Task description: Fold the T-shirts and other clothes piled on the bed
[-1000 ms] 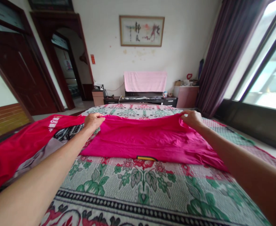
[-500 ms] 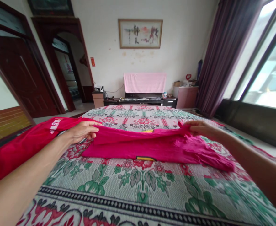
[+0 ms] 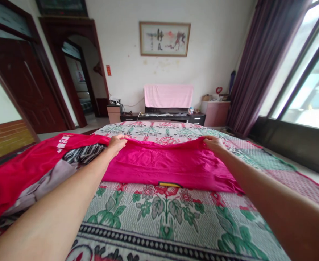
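A magenta garment [image 3: 159,165] with a yellow and black trim on its near edge lies across the patterned bedspread [image 3: 162,221]. At its far left corner, my left hand [image 3: 117,144] pinches the cloth. On the opposite far corner, my right hand [image 3: 213,144] is closed on the same garment. Between both hands the far edge is held slightly up and sags in the middle. Creases run over the fabric, and its right end is partly covered by my right forearm.
Left of the garment, a red garment with white lettering [image 3: 40,156] lies beside grey cloth [image 3: 45,181] and black-and-white patterned cloth [image 3: 85,154]. Beyond the bed stand a low black cabinet [image 3: 197,119] and a screen draped with a pink cloth [image 3: 169,96]. Purple curtains [image 3: 268,61] hang at right.
Both hands have moved forward and my right hand slightly left. The magenta garment's far edge is now drawn away and straighter, and its bunched right part is spread flatter.
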Tool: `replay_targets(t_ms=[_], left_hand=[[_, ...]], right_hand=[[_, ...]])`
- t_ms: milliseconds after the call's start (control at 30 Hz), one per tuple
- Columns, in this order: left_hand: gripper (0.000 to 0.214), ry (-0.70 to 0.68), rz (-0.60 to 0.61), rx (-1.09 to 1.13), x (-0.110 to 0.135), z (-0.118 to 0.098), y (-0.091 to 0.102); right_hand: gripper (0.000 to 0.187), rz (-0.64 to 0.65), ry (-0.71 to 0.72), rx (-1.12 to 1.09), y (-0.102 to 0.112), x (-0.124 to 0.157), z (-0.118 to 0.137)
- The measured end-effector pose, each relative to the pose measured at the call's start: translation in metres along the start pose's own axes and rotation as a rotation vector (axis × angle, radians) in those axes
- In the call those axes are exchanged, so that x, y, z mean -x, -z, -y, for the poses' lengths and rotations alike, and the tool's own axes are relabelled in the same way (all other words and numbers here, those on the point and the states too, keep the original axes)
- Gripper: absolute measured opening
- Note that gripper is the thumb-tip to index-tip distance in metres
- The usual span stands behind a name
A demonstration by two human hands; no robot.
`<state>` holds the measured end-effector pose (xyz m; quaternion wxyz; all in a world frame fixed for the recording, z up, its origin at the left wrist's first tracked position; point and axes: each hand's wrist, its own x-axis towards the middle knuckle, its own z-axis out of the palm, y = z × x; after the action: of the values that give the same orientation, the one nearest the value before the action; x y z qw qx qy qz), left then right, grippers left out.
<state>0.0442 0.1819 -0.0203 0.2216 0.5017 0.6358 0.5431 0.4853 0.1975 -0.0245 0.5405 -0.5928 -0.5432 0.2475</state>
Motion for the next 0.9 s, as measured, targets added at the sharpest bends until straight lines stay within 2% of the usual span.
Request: replay_targets(t_ms=[133,233,333,467,533,633,767,900], left_hand=[[0.025,-0.005,0.029,0.044,0.002,0.014,0.009],[0.026,-0.020,0.085,0.001,0.004,0.020,0.023],[0.023,-0.090,0.102,-0.147,0.010,0.030,0.038],[0.020,-0.244,0.120,-0.435,0.024,0.043,0.051],[0.024,-0.301,0.158,-0.540,0.030,0.047,0.052],[0.026,-0.362,0.182,-0.616,0.037,0.048,0.052],[0.024,-0.393,0.198,-0.634,0.040,0.046,0.051],[0.022,-0.389,0.195,-0.637,0.041,0.046,0.050]], right_hand=[[0.034,0.013,0.007,0.015,0.006,0.006,-0.007],[0.030,0.050,0.077,0.076,0.016,0.011,-0.008],[0.026,0.083,0.151,0.256,0.027,0.023,-0.012],[0.023,0.063,0.203,0.615,0.036,0.041,-0.022],[0.021,0.076,0.213,0.747,0.041,0.046,-0.024],[0.022,0.049,0.130,0.846,0.054,0.049,-0.018],[0.026,-0.097,0.040,0.864,0.070,0.052,-0.008],[0.034,-0.129,0.076,0.816,0.066,0.055,-0.006]])
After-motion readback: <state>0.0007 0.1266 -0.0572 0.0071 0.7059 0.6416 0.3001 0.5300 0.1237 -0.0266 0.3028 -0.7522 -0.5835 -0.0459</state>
